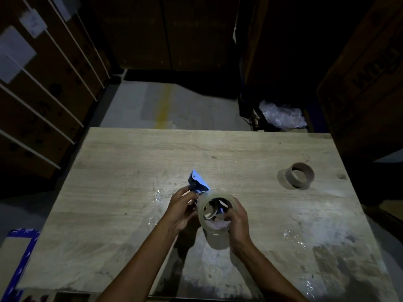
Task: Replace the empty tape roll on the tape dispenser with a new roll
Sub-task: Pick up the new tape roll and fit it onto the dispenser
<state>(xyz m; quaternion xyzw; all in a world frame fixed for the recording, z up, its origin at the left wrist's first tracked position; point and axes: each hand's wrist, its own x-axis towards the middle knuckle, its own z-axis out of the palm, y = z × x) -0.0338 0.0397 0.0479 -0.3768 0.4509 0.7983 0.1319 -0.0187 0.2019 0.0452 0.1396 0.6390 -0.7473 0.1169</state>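
Note:
Above the middle of the wooden table I hold a blue tape dispenser with a new roll of clear tape at its hub. My left hand grips the dispenser's front end, just below its shiny blue plate. My right hand wraps around the right side of the new roll. Parts of the dispenser show through the roll's hole; the rest is hidden behind it. The empty brown cardboard core stands on end at the table's right side, apart from both hands.
Cardboard boxes are stacked left, behind and right of the table. Crumpled clear plastic lies beyond the far right edge. A blue-edged flat box sits on the floor at the lower left. Bits of clear tape stick to the tabletop.

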